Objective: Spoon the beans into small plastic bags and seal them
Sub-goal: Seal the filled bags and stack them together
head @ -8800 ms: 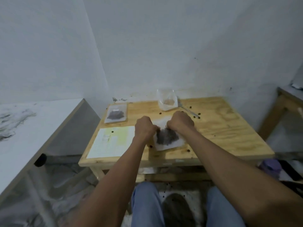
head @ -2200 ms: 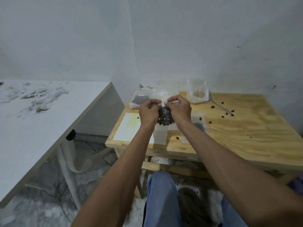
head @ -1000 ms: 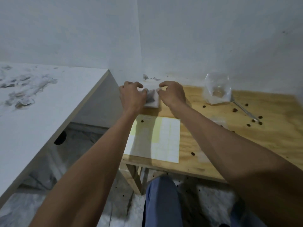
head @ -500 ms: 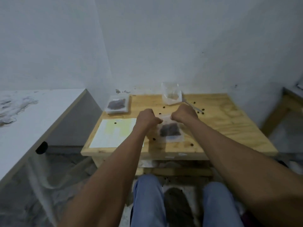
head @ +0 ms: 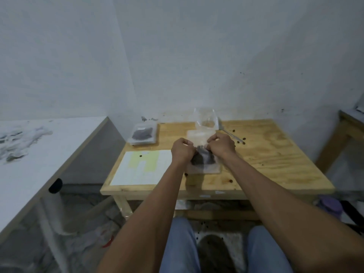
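Observation:
A small clear plastic bag [head: 203, 162] with dark beans in it lies on the wooden table [head: 275, 160]. My left hand [head: 182, 150] and my right hand [head: 221, 144] are both closed on its top edge, one at each side. Behind them stands a larger open clear bag [head: 205, 120] holding a few beans. A metal spoon [head: 230, 133] lies to its right. Finished bean bags [head: 142, 133] are stacked at the back left corner of the table.
A white and yellow paper sheet [head: 143, 166] lies on the table's left part. Loose beans [head: 243, 142] are scattered over the wood. A white desk [head: 39, 154] stands to the left, another wooden table [head: 348, 127] at the right edge.
One second ago both hands set a filled bag on the stack at the back left. They have since come back to the table's middle and taken hold of another bean bag.

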A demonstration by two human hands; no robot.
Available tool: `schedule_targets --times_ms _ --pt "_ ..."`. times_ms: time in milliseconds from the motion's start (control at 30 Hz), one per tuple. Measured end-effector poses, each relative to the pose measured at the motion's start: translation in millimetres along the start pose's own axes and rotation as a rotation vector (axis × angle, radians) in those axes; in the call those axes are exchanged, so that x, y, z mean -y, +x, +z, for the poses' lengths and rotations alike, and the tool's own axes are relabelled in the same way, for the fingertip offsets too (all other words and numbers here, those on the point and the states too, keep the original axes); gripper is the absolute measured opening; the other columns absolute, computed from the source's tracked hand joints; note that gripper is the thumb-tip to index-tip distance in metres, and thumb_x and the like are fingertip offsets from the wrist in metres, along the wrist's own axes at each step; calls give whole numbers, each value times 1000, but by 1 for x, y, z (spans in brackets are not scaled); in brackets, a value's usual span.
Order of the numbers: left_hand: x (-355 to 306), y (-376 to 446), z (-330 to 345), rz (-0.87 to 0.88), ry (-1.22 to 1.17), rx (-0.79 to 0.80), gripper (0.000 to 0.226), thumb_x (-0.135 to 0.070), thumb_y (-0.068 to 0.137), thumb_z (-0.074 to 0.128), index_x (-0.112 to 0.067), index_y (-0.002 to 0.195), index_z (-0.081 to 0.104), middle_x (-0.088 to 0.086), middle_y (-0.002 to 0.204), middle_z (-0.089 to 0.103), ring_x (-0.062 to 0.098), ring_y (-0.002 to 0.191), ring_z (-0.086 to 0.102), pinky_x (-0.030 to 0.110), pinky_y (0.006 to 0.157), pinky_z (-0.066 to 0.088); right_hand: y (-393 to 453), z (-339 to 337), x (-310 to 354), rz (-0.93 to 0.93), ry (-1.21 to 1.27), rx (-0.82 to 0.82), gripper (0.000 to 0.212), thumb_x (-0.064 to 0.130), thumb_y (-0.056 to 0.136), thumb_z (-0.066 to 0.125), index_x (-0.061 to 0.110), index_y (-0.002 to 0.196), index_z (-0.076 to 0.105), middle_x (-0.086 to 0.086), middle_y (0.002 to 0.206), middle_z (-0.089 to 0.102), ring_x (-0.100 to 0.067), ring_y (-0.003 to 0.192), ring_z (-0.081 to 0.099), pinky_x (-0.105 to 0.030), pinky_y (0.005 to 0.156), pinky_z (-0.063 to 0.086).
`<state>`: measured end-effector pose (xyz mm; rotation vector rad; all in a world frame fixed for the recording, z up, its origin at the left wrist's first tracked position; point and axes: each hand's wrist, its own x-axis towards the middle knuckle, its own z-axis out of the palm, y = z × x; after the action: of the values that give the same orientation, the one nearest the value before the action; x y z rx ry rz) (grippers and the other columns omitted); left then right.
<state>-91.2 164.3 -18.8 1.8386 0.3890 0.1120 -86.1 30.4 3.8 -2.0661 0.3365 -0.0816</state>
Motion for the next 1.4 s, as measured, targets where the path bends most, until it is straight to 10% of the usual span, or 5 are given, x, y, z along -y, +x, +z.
schedule_targets --times_ms 367,567,867,1167,1400 --pt "21 23 -109 210 260 -373 9 -15 92 67 -14 100 63 2 93 68 20 83 64 28 70 43 0 35 50 -127 383 140 40 -9 86 55 26 94 73 -7 126 67 -20 77 64 -18 44 39" --pt "58 41 -142 57 540 -385 30 -19 89 72 -17 117 62 9 106 70 28 97 66 35 71 51 0 45 55 -133 439 172 36 -7 86 56 22 97 74 -2 99 70 -18 74 59 -30 61 45" --pt "56 58 -130 24 565 -403 27 -16 88 69 -14 112 58 10 107 67 32 97 63 34 70 45 4 54 50 -114 420 191 35 -7 87 57 22 97 74 -3 99 68 -12 62 53 -21 49 40" --pt "54 67 -125 -18 453 -441 21 -7 86 66 -14 103 57 8 99 65 29 87 61 38 73 51 9 57 42 -83 424 158 36 -10 88 56 20 96 74 -2 114 68 -8 66 56 -23 55 44" --pt "16 43 -98 242 -81 -355 24 -2 78 69 -8 97 56 3 81 59 18 73 60 35 68 54 9 60 35 -45 410 107 38 -10 87 54 20 100 74 -2 112 68 -11 66 59 -25 52 45"
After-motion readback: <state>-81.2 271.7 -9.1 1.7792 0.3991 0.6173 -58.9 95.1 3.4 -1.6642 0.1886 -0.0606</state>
